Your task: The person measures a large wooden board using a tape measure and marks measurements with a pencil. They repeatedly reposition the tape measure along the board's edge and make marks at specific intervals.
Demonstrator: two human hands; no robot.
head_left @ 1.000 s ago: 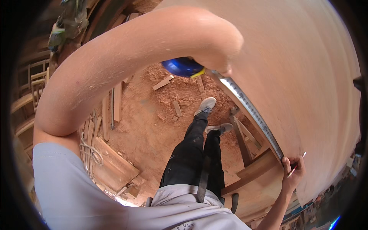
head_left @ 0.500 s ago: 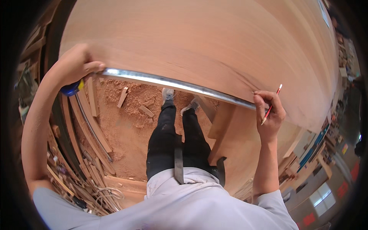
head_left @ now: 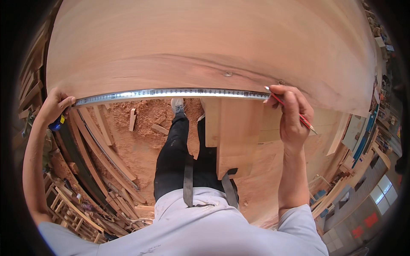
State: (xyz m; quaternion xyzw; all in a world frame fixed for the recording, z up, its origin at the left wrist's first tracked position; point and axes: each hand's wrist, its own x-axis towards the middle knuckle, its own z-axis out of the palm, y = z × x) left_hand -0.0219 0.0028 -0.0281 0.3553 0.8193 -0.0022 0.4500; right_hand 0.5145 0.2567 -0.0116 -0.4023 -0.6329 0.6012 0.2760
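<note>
A metal tape measure blade [head_left: 179,92] is stretched along the near edge of a large pale wooden board [head_left: 205,34]. At the board's left corner my left hand [head_left: 54,106] is closed on the tape measure, its blue and yellow case [head_left: 57,123] showing just below the fingers. My right hand [head_left: 295,113] is closed at the blade's other end, right of centre. A red pencil [head_left: 305,122] lies across its fingers, pale end toward the board and the point slanting down to the right. The fingertips hide the blade's right end.
Below the board's edge stands a wooden panel or frame [head_left: 239,141]. Sawdust and offcuts [head_left: 160,129] cover the floor by my feet. Long wood strips [head_left: 104,149] lie at left, with a slatted wooden piece [head_left: 77,211] beyond. More timber [head_left: 337,192] is stacked at right.
Both hands and the tape have shifted left in view, and the blade now lies more level with its markings showing. The pencil has swung round in my right hand to slant the other way.
</note>
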